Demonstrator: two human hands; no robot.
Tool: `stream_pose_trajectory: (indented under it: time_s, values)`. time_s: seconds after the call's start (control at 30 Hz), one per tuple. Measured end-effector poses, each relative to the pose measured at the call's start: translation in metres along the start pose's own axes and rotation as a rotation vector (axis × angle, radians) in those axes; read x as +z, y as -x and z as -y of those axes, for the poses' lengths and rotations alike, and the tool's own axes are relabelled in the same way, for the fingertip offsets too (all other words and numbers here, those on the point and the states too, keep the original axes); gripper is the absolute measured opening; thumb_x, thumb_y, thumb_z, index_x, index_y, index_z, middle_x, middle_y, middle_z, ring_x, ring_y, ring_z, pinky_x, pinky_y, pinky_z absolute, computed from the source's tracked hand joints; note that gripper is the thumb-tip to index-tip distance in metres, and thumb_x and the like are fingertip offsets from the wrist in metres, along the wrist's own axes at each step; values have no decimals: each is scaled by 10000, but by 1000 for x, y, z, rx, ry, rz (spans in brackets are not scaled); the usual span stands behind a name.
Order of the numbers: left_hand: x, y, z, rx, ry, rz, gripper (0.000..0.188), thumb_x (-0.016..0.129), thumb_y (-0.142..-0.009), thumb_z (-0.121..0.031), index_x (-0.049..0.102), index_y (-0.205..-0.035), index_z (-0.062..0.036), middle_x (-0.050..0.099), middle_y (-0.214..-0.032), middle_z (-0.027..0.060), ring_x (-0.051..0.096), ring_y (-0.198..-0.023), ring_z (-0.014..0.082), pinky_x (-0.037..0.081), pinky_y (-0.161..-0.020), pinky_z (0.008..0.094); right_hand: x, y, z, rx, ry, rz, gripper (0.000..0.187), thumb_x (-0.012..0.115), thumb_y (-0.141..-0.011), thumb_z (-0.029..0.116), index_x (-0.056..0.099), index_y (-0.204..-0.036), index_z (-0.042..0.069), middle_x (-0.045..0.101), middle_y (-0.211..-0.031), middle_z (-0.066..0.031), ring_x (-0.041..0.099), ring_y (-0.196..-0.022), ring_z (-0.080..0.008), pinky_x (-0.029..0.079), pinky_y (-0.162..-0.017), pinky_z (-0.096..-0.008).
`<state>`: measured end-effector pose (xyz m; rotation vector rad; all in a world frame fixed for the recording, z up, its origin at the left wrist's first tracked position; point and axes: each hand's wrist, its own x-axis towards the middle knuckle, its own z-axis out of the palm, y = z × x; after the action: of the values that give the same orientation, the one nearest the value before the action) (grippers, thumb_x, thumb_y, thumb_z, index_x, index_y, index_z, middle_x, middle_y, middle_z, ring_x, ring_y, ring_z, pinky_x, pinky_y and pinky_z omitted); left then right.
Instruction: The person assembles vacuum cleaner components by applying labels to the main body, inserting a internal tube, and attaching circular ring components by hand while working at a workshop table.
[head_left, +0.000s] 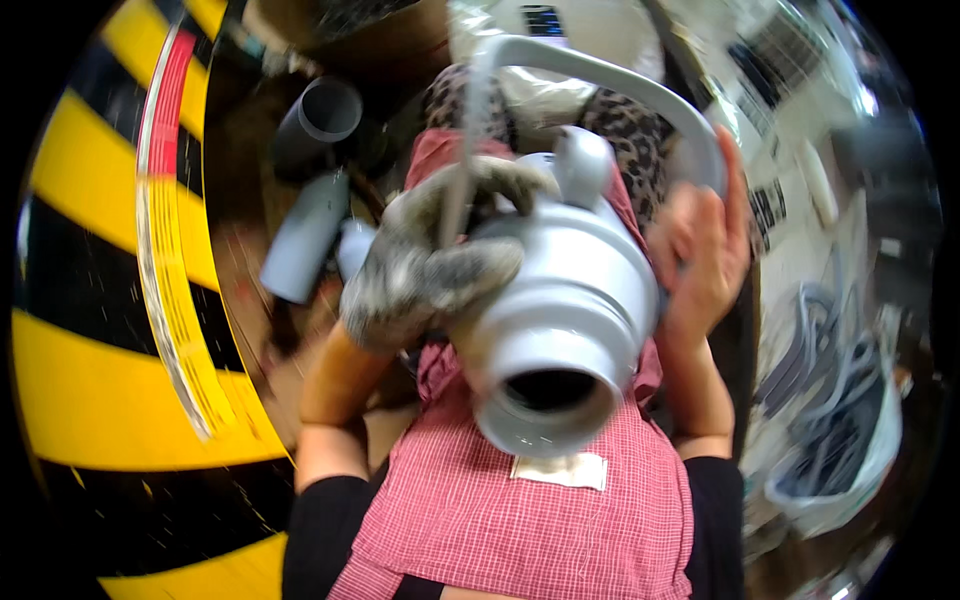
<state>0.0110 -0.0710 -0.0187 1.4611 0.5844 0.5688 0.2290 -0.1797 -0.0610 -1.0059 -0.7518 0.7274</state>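
Note:
A light grey plastic vessel (590, 270), round with stepped rings and a wide dark mouth, is in front of my chest, its mouth toward me. A rounded knob sticks up from its far side. Over it arches a hoop-shaped grey handle (600, 65). My left hand (420, 255), in a dirty grey work glove, is closed around the vessel's left side and the handle's left end. My bare right hand (700, 240), blurred by motion, is at the handle's right end, with fingers on both sides of it. Whether that end is joined to the vessel is hidden.
To the left stand yellow-and-black striped panels (90, 390) with a red-and-yellow strip (170, 260). Grey plastic parts (308, 235) lie beyond my left arm. At right, a bag (845, 440) holds several curved grey handles. A cardboard box (390, 35) is at the top.

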Motion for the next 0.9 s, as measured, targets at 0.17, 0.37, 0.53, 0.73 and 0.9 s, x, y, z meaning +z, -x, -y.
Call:
stream_pose_trajectory:
  time_s: [0.17,0.37,0.53,0.73,0.9]
  values:
    - [2,-8,68,-25,591,85,198,793,-737,-120,600,-770,-97,577,-1283,90,559,-899,79,474,-819,235,-10,19,1,89,2,-33,599,499,-1082,255,250,-1596,74,355,-657,40,288,-476,-34,264,-443,-195]
    - [17,0,72,35,683,30,195,783,-751,-100,605,-827,-121,561,-1288,85,546,-953,110,447,-867,267,-6,18,5,100,100,-39,618,509,-1079,305,243,-1598,100,371,-654,31,286,-509,-29,270,-477,-198]
    - [23,0,52,23,376,-90,317,655,-899,-127,608,-1203,-53,619,-1018,24,584,-975,136,476,-929,300,-16,17,4,205,75,-47,573,479,-1085,239,252,-1592,96,393,-663,19,310,-536,-39,291,-514,-211]
    - [19,-17,69,718,27,-192,729,469,-950,-689,577,-1211,-17,581,-1258,274,513,-1230,351,366,-1079,510,-4,18,-11,-212,-179,-111,621,471,-1052,495,420,-1512,80,530,-859,-43,495,-792,-134,424,-727,-299]
    - [-9,-49,39,658,382,254,433,620,-993,-439,574,-1200,-62,558,-1340,347,652,-1157,436,503,-1018,555,-17,-49,-17,-398,-563,388,765,471,-995,643,493,-1467,41,632,-1131,-63,548,-1087,-226,415,-945,-365]
